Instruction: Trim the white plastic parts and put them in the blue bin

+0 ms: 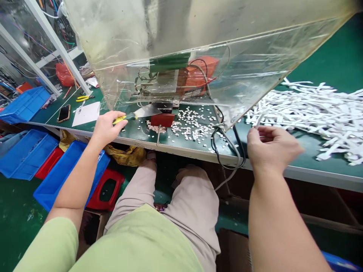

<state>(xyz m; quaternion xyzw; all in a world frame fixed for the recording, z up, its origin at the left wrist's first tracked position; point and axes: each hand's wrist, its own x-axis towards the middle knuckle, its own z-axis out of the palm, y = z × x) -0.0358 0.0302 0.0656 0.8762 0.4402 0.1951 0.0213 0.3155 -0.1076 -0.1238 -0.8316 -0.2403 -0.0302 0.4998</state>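
Note:
My left hand (109,128) is wrapped round the yellow and green handle of a putty knife (149,110). Its broad metal blade points right, beside a small red block (162,120) at the bench's front edge. A thin metal rod (159,135) sticks out below that block. At the right, my right hand (270,149) is closed in a pinch, with a thin white strip (259,120) showing above the fingertips. Behind it spreads a large heap of white strips (314,113). Small white chips (194,126) lie scattered around the red block.
A clear plastic shield (198,34) hangs over the bench, with wired equipment (170,81) behind it. Black and grey cables (228,151) droop over the front edge. Left are a phone (64,113), white paper (86,114) and yellow-handled pliers (84,98). Blue bins (27,153) stand below.

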